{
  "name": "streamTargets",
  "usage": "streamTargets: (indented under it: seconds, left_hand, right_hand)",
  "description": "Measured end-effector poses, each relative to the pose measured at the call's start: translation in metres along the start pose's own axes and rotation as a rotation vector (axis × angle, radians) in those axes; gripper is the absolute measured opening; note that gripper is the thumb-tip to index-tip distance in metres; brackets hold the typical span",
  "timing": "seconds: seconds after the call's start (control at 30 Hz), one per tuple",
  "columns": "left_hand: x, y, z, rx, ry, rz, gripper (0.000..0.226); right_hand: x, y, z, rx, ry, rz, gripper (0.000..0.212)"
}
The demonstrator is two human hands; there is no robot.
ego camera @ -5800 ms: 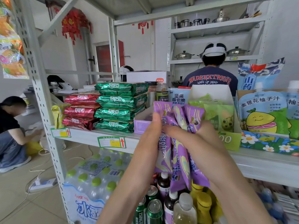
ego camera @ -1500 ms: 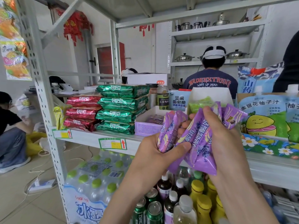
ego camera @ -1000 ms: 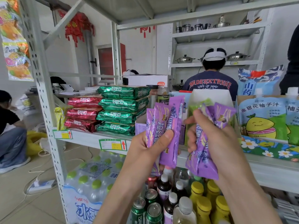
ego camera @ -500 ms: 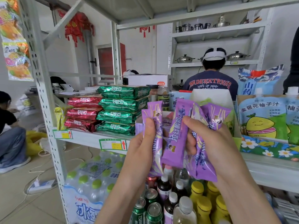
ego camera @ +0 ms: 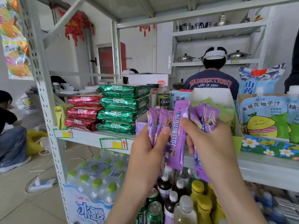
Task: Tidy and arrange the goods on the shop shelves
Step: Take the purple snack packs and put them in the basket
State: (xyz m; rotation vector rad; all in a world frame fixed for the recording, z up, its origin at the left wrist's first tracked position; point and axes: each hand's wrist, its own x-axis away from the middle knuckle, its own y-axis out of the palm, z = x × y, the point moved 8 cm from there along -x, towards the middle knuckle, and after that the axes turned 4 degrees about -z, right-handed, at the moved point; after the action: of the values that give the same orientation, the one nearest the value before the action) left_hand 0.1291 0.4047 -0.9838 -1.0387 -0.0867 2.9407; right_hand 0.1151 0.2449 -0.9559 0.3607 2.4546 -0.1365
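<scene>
Purple sachets (ego camera: 176,135) are held upright in a fan in front of the middle shelf (ego camera: 90,137), above the bottles (ego camera: 178,188) stored on the level below. Some of them are gripped by the left hand (ego camera: 148,152), whose thumb is pressed across their fronts. The others are clasped by the right hand (ego camera: 212,143), with its fingers curled round the bundle. One long sachet is seen between the two hands, and which hand bears it cannot be told. A purple box (ego camera: 140,126) is set on the shelf just behind the left hand, beside a stack of green packs (ego camera: 123,107) and a lower stack of red packs (ego camera: 84,112). Juice pouches (ego camera: 262,117) are displayed to the right.
</scene>
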Motion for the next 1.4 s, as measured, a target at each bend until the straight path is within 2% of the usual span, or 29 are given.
streamTargets:
  seconds: [0.1, 0.17, 0.27, 0.4, 0.53, 0.6, 0.7, 0.77, 0.8, 0.9, 0.93, 1.03, 1.13, 1.27, 1.4]
  left_hand:
    - [0.002, 0.004, 0.004, -0.041, 0.043, -0.021, 0.018]
    - [0.004, 0.01, 0.008, -0.009, 0.043, -0.051, 0.017]
    - [0.009, 0.018, 0.015, 0.099, 0.002, -0.086, 0.021]
    - [0.015, 0.023, 0.019, 0.162, -0.058, -0.186, 0.035]
    - [0.01, 0.025, 0.018, 0.201, -0.073, -0.251, 0.034]
    - [0.009, 0.023, 0.015, 0.237, -0.088, -0.268, 0.032]
    - [0.008, 0.016, 0.013, 0.338, -0.121, -0.244, 0.025]
    - [0.007, 0.015, 0.014, 0.316, -0.115, -0.252, 0.018]
    - [0.006, 0.016, 0.012, 0.297, -0.121, -0.25, 0.013]
    - [0.006, 0.02, 0.011, 0.323, -0.134, -0.241, 0.007]
    - [0.006, 0.021, 0.011, 0.337, -0.133, -0.239, 0.008]
    - [0.007, 0.019, 0.013, 0.293, -0.122, -0.217, 0.011]
    - [0.008, 0.021, 0.015, 0.23, -0.086, -0.218, 0.011]
    - [0.01, 0.026, 0.013, 0.23, -0.128, -0.219, 0.005]
    - [0.009, 0.016, 0.0, 0.267, -0.231, -0.158, 0.021]
  right_hand:
    - [0.003, 0.003, 0.002, 0.106, -0.046, 0.037, 0.039]
    - [0.006, 0.01, 0.002, 0.061, -0.032, 0.03, 0.034]
    - [0.01, 0.02, -0.001, -0.094, -0.007, -0.012, 0.042]
    - [0.012, 0.024, -0.006, -0.088, -0.03, -0.079, 0.051]
    - [0.012, 0.024, -0.007, -0.099, 0.017, -0.119, 0.053]
    - [0.011, 0.025, -0.005, -0.204, 0.071, -0.16, 0.054]
    - [0.005, 0.03, -0.002, -0.519, 0.187, -0.2, 0.072]
    - [0.002, 0.034, 0.005, -0.664, 0.257, -0.236, 0.078]
    - [0.0, 0.033, 0.009, -0.665, 0.263, -0.237, 0.075]
    - [-0.005, 0.015, 0.022, -0.242, 0.112, -0.138, 0.045]
    - [-0.005, 0.01, 0.025, -0.18, 0.093, -0.101, 0.041]
    - [-0.006, 0.003, 0.028, -0.282, 0.114, -0.032, 0.03]
    - [-0.005, 0.002, 0.022, -0.249, 0.082, 0.009, 0.018]
    - [-0.004, 0.001, 0.026, -0.238, 0.118, 0.098, 0.016]
    - [0.005, 0.003, 0.02, -0.379, 0.183, 0.108, 0.017]
